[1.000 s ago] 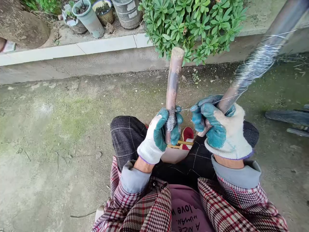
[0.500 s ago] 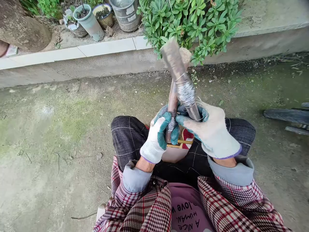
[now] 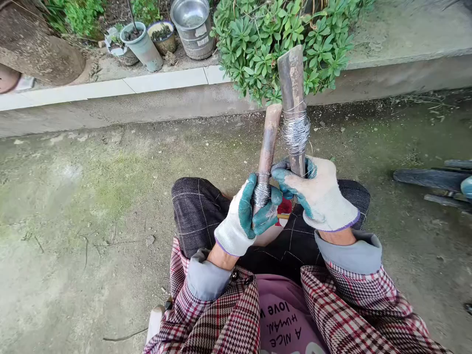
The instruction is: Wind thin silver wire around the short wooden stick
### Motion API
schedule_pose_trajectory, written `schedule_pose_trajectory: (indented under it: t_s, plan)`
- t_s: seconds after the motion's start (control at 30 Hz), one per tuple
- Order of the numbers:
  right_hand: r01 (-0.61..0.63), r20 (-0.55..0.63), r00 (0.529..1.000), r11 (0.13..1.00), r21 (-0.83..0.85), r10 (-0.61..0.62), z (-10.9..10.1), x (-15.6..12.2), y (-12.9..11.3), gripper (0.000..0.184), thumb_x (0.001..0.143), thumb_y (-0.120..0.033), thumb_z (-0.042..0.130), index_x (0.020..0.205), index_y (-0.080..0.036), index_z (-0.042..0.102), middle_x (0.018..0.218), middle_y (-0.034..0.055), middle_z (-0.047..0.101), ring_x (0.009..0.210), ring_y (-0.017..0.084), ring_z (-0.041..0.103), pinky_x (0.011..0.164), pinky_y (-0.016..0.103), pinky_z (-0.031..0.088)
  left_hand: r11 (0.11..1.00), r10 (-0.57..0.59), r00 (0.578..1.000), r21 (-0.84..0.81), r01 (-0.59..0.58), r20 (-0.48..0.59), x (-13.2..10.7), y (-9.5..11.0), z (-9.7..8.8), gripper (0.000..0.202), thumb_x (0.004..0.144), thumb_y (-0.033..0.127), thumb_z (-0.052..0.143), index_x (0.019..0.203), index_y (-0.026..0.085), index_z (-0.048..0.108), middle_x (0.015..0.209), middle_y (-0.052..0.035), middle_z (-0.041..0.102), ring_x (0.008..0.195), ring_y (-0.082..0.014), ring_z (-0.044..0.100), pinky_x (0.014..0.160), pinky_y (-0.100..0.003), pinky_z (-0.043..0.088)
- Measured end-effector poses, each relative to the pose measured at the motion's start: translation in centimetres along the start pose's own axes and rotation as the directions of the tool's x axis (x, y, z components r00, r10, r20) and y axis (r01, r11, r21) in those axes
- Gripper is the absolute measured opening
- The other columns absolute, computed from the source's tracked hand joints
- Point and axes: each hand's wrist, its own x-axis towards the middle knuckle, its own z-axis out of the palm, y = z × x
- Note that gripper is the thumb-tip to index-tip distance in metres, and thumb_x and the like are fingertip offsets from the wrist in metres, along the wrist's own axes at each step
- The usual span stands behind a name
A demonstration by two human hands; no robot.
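Two grips, both mine, both closed on wood. My gloved left hand (image 3: 246, 221) grasps the lower end of the thinner stick (image 3: 269, 137), fingers about its wire winding (image 3: 261, 193); the stick leans toward one o'clock. My gloved right hand (image 3: 320, 192), just beside it between two and three o'clock, grasps the thicker stick (image 3: 292, 78) below its coil of wire (image 3: 296, 132), tip near twelve. Whether a strand joins the two, I cannot tell. Outward from my hands: at twelve, a leafy bush (image 3: 254, 56); at eleven, a metal bucket (image 3: 195, 42).
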Motion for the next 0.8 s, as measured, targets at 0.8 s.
schedule_pose_trajectory:
  t_s: [0.8]
  plan:
    - [0.244,-0.058,0.958,0.905,-0.347,-0.281,-0.8,-3.5,-2.5,0.014,0.082,-0.035,0.089,0.081,-0.026,0.079,0.075,-0.0017,0.074,0.067,0.02,0.065,0.059,0.035,0.053,0.95,0.282,0.947,0.181,-0.254,-0.154,-1.9,-0.6,1.9,0.049,0.094,0.065,0.07,0.083,0.017,0.069,0.072,-0.0049,0.074,0.04,-0.0108,0.053,0.036,-0.026,0.04]
